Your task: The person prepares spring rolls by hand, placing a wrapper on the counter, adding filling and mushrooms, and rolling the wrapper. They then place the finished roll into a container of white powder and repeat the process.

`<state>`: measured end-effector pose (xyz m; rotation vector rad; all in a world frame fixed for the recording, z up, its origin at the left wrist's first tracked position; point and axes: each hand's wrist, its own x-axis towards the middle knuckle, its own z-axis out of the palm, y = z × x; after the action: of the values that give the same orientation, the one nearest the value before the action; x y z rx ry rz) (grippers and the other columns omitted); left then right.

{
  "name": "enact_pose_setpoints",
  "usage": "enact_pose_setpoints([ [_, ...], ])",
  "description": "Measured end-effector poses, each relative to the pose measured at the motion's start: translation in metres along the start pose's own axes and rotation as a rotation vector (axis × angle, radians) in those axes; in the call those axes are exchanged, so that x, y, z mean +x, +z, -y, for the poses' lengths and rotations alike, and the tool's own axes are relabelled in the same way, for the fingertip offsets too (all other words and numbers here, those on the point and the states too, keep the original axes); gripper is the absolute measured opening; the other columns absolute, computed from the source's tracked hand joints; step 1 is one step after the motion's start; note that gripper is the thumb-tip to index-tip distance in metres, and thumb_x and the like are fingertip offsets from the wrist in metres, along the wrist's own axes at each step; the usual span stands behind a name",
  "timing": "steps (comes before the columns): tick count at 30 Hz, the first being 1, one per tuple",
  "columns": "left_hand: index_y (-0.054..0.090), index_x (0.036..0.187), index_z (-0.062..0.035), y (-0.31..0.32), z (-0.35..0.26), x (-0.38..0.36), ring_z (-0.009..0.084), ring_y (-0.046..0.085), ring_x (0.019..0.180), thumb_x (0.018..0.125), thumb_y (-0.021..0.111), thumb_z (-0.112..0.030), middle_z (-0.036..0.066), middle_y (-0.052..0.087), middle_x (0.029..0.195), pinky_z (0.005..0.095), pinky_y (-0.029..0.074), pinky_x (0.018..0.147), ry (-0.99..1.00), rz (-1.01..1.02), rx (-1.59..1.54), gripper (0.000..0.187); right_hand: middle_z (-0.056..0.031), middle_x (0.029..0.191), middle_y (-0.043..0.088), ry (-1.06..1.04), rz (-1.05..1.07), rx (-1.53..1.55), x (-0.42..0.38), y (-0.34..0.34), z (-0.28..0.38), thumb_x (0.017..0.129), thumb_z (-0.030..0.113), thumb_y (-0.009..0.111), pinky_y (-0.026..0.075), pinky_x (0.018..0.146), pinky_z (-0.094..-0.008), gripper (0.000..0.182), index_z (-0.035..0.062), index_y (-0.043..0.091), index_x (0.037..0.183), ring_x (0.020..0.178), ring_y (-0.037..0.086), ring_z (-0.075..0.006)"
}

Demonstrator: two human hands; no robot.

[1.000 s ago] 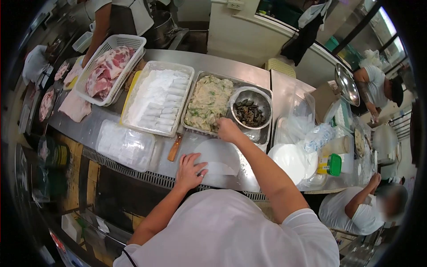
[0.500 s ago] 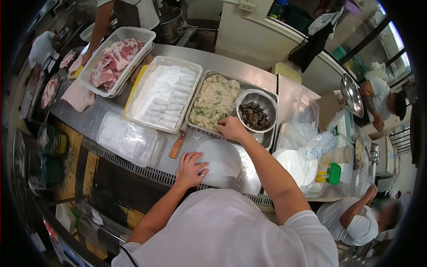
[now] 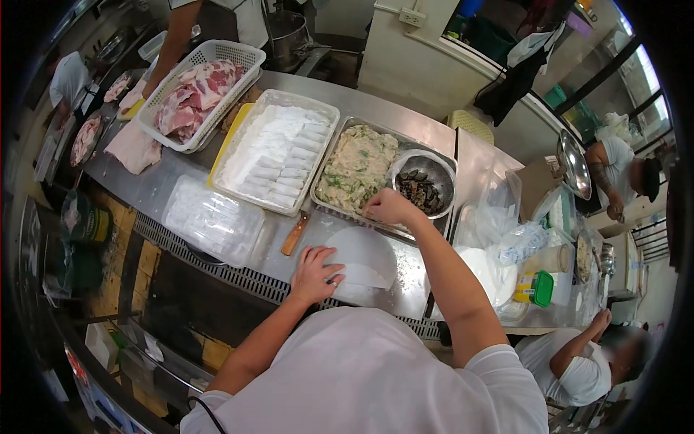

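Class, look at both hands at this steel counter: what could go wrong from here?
The translucent wrapper by the left hand might tear or slide if pulled.
The right hand, close to the metal bowl, could knock it.
The wooden handle near the left hand might get bumped.

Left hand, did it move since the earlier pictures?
No: the left hand stays in about the same spot beside the wooden handle; only the whole view has shifted.

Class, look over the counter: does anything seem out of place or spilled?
One thing, mildly: a slab of meat lies outside the basket, seemingly straight on the steel counter, while more meat sits inside. No clear spill shows.
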<state>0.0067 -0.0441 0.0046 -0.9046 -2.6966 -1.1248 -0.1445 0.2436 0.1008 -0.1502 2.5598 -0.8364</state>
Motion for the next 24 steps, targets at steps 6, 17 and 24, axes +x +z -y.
enact_pose_setpoints([
  [6,0.087,0.108,-0.0197,0.001,0.0,-0.001,0.034,0.054,0.143,0.085,0.088,-0.03,0.009,0.066,0.147,0.0615,0.031,0.127,-0.005,0.002,-0.009,0.025,-0.0247,0.102,0.081,-0.019,-0.169,0.154,0.012,0.019,0.004,0.098,0.02,0.073,0.061,0.085,-0.0453,0.027,0.0013,0.084,0.114,0.091,0.077,-0.0399],
  [17,0.087,0.1,-0.0187,-0.002,-0.002,0.0,0.0303,0.059,0.131,0.083,0.09,-0.03,0.008,0.066,0.125,0.0604,0.034,0.126,-0.023,-0.024,-0.01,0.021,-0.0254,0.104,0.08,-0.047,-0.053,-0.029,-0.012,0.017,0.031,0.094,0.018,0.072,0.06,0.091,-0.0472,0.026,0.0016,0.083,0.11,0.098,0.077,-0.0404],
  [24,0.085,0.094,-0.0163,0.0,-0.001,-0.004,0.0322,0.06,0.122,0.082,0.089,-0.024,0.009,0.064,0.116,0.0585,0.037,0.123,-0.016,-0.067,-0.029,0.015,-0.0092,0.1,0.081,0.053,0.032,0.534,-0.03,0.019,0.003,0.102,0.011,0.07,0.057,0.085,-0.0324,0.025,-0.0026,0.081,0.12,0.088,0.07,-0.015],
])
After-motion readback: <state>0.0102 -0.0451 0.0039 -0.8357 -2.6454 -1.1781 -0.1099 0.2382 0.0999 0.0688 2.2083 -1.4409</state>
